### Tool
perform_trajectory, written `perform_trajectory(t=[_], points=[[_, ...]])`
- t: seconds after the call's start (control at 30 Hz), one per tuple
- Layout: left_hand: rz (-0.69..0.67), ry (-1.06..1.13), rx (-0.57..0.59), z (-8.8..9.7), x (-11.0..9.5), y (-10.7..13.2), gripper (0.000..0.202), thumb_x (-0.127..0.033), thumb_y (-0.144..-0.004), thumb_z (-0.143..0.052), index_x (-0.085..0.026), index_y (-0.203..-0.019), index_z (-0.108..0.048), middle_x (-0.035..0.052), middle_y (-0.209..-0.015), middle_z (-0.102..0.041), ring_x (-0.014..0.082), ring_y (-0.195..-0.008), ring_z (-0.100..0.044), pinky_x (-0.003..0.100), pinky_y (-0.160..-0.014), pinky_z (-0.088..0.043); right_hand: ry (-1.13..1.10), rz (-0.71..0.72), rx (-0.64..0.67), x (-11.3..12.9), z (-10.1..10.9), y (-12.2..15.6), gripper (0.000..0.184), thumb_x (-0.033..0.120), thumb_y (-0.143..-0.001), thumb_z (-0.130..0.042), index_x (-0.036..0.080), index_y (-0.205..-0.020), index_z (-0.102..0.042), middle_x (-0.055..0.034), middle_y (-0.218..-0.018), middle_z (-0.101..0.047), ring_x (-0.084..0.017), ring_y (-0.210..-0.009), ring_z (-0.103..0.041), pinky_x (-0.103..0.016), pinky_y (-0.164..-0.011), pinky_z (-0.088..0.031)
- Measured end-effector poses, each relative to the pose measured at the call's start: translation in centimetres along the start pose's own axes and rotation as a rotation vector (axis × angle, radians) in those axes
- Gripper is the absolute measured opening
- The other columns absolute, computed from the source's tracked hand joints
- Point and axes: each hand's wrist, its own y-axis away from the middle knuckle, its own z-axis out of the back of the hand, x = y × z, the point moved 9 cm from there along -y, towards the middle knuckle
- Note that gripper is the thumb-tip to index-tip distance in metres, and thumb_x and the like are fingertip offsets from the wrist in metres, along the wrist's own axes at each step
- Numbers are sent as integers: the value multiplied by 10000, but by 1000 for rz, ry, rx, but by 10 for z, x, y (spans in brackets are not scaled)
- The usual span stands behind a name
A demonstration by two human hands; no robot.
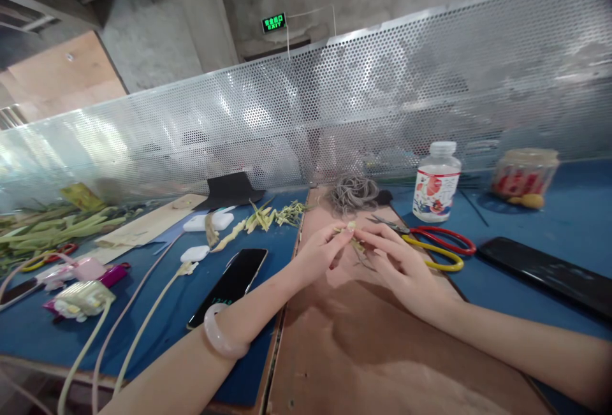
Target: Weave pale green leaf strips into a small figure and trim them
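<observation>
My left hand [319, 254] and my right hand [396, 261] meet over a brown board [363, 345] in the middle of the bench. Both pinch a small yellow-green leaf piece [354, 238] between their fingertips, the left at its upper end near a pale tip. A pale pink bangle [220, 337] sits on my left wrist. Scissors with red and yellow handles [437, 244] lie just right of my right hand. A bundle of grey string [352, 193] rests at the board's far end.
A black phone [229, 285], white earbud cases [208, 222], cables and green leaf strips [272, 216] lie left on the blue mat. A plastic bottle [436, 182], a jar [524, 174] and another phone [549, 273] stand right. A perforated metal screen [335, 102] closes the back.
</observation>
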Motion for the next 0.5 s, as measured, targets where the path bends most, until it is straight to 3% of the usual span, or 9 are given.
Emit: perform_trajectory(t=[0.3,0.5], points=[[79,189,51,1,4,-2,243,-383,-823,-429,-152,-809,-503,-83,-496,-215,45,-402,-169,181,-392,-180,-92,-141,-81,-22,1,-1,300,291,-870,-408,256,-1166,-447,-59,-1138,-531,-178,-976,-541,-333,-834,-472],[171,207,138,-6,12,2,228,-367,-792,-482,-145,-746,-509,-88,-480,-212,36,-401,-153,186,-400,-133,17,-27,-19,-21,-3,-7,334,232,-867,-398,308,-1184,-474,-34,-1218,-473,-196,-1114,-456,-373,-936,-402]])
